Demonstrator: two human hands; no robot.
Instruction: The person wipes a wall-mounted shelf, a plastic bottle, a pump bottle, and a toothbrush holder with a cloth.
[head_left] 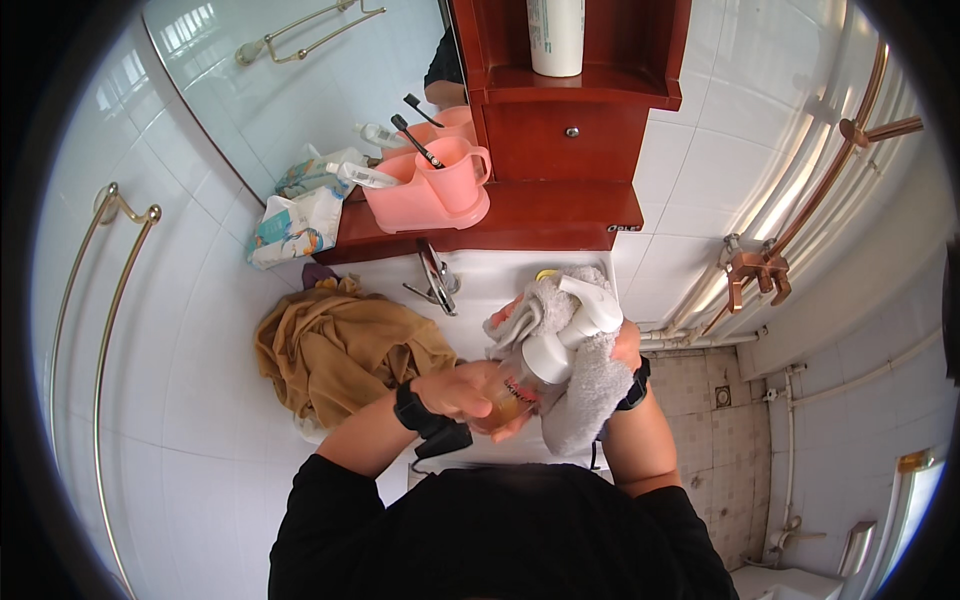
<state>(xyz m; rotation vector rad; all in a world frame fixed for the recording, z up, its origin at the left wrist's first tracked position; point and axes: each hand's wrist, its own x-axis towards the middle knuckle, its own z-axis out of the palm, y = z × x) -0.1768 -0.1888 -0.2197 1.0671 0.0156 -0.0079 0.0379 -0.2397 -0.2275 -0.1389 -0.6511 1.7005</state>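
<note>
My left hand (462,393) is wrapped round the body of a clear pump bottle (547,357) with a white collar and pump head. Amber liquid shows low inside it. The bottle is tilted, its pump pointing away to the right. A light grey towel (590,400) lies bunched around the bottle's far and right sides. My right hand (626,345) grips this towel beside the pump head; most of its fingers are hidden by the cloth. Both hands are over the front right of a white washbasin (490,275).
A brown cloth (335,335) is heaped at the basin's left. Behind stand a chrome tap (437,280), a pink cup (455,175) with a toothbrush (418,142), a white tube (362,176) and a tissue pack (298,226). A red wooden cabinet (560,140) rises behind.
</note>
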